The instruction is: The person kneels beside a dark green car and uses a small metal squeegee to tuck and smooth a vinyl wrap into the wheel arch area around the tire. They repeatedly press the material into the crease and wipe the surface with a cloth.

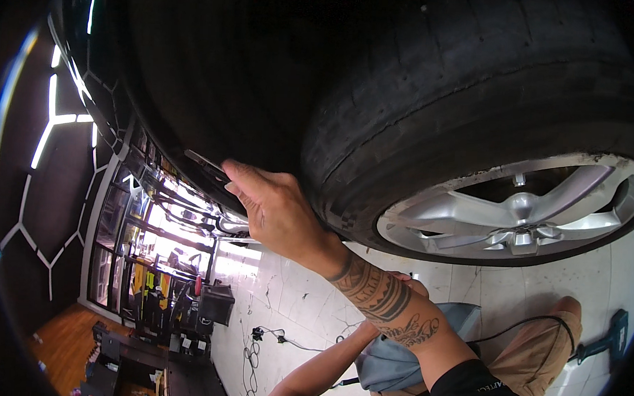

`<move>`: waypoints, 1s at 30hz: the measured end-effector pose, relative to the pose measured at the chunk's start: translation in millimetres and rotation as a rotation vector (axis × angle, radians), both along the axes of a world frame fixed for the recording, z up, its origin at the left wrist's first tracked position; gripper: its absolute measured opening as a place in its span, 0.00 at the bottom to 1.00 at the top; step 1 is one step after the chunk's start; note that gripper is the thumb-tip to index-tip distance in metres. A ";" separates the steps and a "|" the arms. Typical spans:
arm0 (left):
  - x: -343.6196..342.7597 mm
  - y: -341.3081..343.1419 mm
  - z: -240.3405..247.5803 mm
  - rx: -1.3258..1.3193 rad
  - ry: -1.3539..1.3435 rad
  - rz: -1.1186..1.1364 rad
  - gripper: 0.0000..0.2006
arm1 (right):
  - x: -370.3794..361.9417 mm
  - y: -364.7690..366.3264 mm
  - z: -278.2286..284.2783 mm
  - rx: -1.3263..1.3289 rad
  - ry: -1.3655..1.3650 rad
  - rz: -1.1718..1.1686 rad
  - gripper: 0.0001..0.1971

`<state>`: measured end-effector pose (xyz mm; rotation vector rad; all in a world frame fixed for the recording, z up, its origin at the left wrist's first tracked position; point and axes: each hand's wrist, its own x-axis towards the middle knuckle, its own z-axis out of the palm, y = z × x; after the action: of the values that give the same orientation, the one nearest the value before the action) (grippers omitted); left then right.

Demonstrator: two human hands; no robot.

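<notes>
The black rubber tyre on its silver spoked alloy wheel remains mounted. The right hand, fingers extended flat, presses the dark wheel-arch edge beside the tread. The left hand is mostly hidden; its grip cannot be determined. Wheel removal appears not begun.

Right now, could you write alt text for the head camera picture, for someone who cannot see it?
A tattooed right hand reaches up beside a large black tyre on a silver alloy wheel, fingertips at the dark wheel-arch edge. The left hand, lower down, is mostly hidden behind that forearm, by a grey-blue cloth. A white tiled floor lies below.
</notes>
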<state>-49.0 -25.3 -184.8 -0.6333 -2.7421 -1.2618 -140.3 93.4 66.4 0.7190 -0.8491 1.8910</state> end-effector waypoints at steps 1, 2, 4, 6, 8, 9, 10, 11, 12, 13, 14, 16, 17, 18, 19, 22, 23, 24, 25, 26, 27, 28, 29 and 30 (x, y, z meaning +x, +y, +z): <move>-0.7 0.8 1.4 0.004 -0.009 -0.003 0.09 | 0.1 0.3 -0.5 0.004 0.003 0.000 0.15; -1.1 1.7 2.4 -0.003 -0.003 -0.008 0.09 | 0.6 0.3 -0.9 0.002 0.004 0.020 0.15; -1.7 3.8 4.5 -0.028 0.026 -0.021 0.09 | 1.0 0.4 -1.0 -0.003 0.010 0.059 0.14; -2.5 3.6 5.3 -0.047 0.021 -0.019 0.10 | -1.2 -1.0 -1.0 -0.015 0.024 0.058 0.14; -1.6 2.3 5.4 -0.063 -0.001 -0.007 0.10 | -2.7 -2.5 -1.7 -0.022 0.032 0.048 0.14; -2.1 2.8 4.9 -0.076 0.007 -0.007 0.10 | -3.2 -3.0 -2.1 -0.022 0.034 0.038 0.14; -1.6 4.5 5.8 -0.102 0.047 -0.011 0.10 | -3.3 -4.6 -2.8 -0.022 0.035 0.032 0.14; -0.5 4.0 4.9 -0.094 0.042 -0.003 0.10 | -3.4 -6.0 -3.7 -0.020 0.034 0.039 0.14; 0.9 3.3 3.8 -0.087 0.036 0.006 0.10 | -3.6 -7.2 -4.8 -0.017 0.033 0.046 0.14; 1.1 2.3 2.7 -0.046 -0.012 0.025 0.10 | -4.1 -7.4 -4.8 -0.013 0.036 0.050 0.14; 1.7 1.6 1.6 -0.007 -0.059 0.041 0.09 | -4.7 -7.6 -5.1 -0.009 0.037 0.059 0.14; 2.7 1.3 1.4 0.068 -0.149 0.072 0.09 | -6.1 -7.8 -5.6 0.000 0.042 0.075 0.15; 2.9 0.0 -0.4 0.084 -0.180 0.084 0.09 | -6.3 -8.0 -5.3 -0.004 0.040 0.071 0.15; 2.9 -1.3 -2.0 0.099 -0.211 0.098 0.09 | -6.5 -8.6 -5.0 -0.007 0.037 0.067 0.15; 3.2 -4.0 -5.2 0.095 -0.231 0.113 0.10 | -7.0 -11.0 -5.6 -0.010 0.033 0.065 0.15; 5.7 -1.8 -3.7 0.383 -0.275 -0.048 0.13 | -14.3 -19.7 -7.0 -0.018 0.035 0.052 0.15; 5.4 -0.7 -3.8 0.451 -0.283 -0.093 0.14 | -15.4 -18.1 -7.4 -0.012 0.040 0.035 0.15; 4.9 0.6 -4.0 0.519 -0.293 -0.140 0.15 | -16.2 -15.6 -8.2 -0.007 0.045 0.018 0.15; 7.9 -6.4 -9.2 0.511 -0.301 -0.125 0.17 | -15.1 -16.3 -8.1 -0.004 0.048 0.013 0.15; 9.4 -14.2 -13.4 0.440 -0.271 -0.122 0.17 | -13.7 -16.5 -7.6 0.002 0.043 0.022 0.15; 10.8 -22.2 -17.3 0.368 -0.240 -0.118 0.18 | -12.0 -16.2 -6.6 0.007 0.038 0.030 0.15; 8.8 -24.9 -15.8 0.235 -0.173 -0.133 0.17 | -12.4 -13.9 -6.5 0.016 0.034 0.029 0.15; 7.9 -25.9 -15.5 0.131 -0.123 -0.141 0.17 | -14.8 -14.4 -6.8 0.011 0.046 0.003 0.15; 6.9 -27.2 -14.9 0.029 -0.070 -0.147 0.16 | -18.1 -16.3 -7.3 0.006 0.059 -0.023 0.15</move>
<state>-42.1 -52.4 -199.7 -0.8167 -2.7722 -1.3756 -158.4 77.0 59.1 0.7622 -0.8233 1.8390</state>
